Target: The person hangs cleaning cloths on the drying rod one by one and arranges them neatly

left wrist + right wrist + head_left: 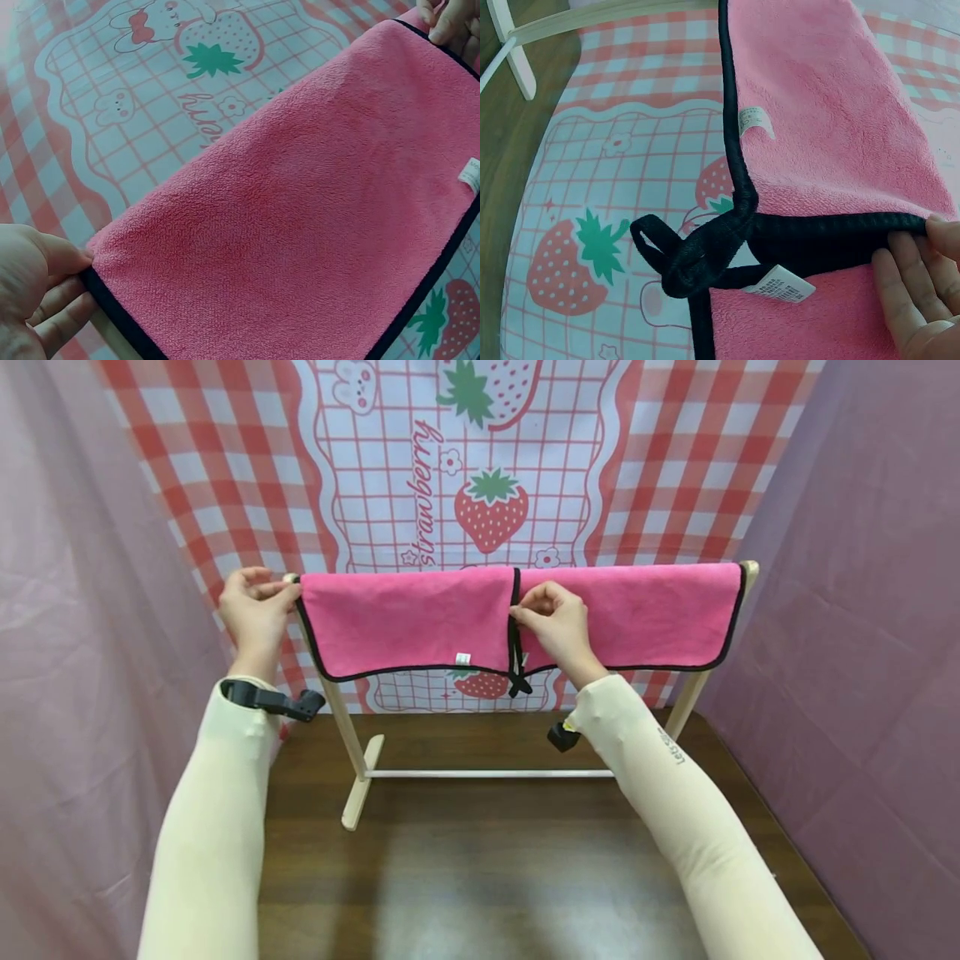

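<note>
Two pink towels with black trim hang side by side over the top bar of a wooden rack [348, 739]. My left hand [281, 597] pinches the upper left corner of the left towel [408, 618] at the rack's end; the left wrist view shows its thumb and fingers [56, 289] on that towel's [300, 202] black edge. My right hand [532, 610] pinches the black-trimmed edge where the left towel meets the right towel [637, 610]. In the right wrist view its fingers [915, 281] hold the trim beside a black hanging loop [667, 259] and a white label [780, 283].
A red-checked strawberry-print cloth [487, 485] hangs behind the rack. Mauve curtains [862, 610] close in both sides. The rack stands on a dark wooden table [487, 877], with a thin crossbar [487, 773] between its feet.
</note>
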{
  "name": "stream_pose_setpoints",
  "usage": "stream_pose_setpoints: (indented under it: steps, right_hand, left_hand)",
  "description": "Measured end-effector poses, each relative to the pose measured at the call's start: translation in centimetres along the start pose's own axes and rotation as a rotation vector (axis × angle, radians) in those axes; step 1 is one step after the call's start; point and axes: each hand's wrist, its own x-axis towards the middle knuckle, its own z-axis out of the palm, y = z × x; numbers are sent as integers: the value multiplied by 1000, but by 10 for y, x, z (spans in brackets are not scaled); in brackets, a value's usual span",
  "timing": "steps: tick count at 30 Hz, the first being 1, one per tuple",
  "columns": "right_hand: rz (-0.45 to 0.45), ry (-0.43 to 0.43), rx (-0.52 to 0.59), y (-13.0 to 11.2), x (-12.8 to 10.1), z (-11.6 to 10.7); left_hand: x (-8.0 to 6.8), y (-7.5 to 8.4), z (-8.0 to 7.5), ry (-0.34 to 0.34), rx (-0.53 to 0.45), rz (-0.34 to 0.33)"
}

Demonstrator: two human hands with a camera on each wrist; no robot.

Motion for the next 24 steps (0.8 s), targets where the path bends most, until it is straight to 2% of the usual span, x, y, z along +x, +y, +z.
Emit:
stream_pose_setpoints:
  steps: [4, 9, 14, 19, 24]
  right_hand:
    - [20, -9, -11, 2, -1, -3]
    - [-4, -29, -88, 5, -4, -8]
    - [-3, -61, -150, 11, -12, -15]
    - [14, -88, -171, 20, -21, -22]
    - [49, -113, -147, 33, -36, -28]
  left_hand:
    - [-2, -3, 1, -9, -43, -8]
    - [-6, -8, 1, -23, -97, -19]
    - [-13, -18, -3, -23, -111, -18]
    - [-28, -35, -9, -43, -117, -39]
    - [-51, -62, -14, -50, -150, -29]
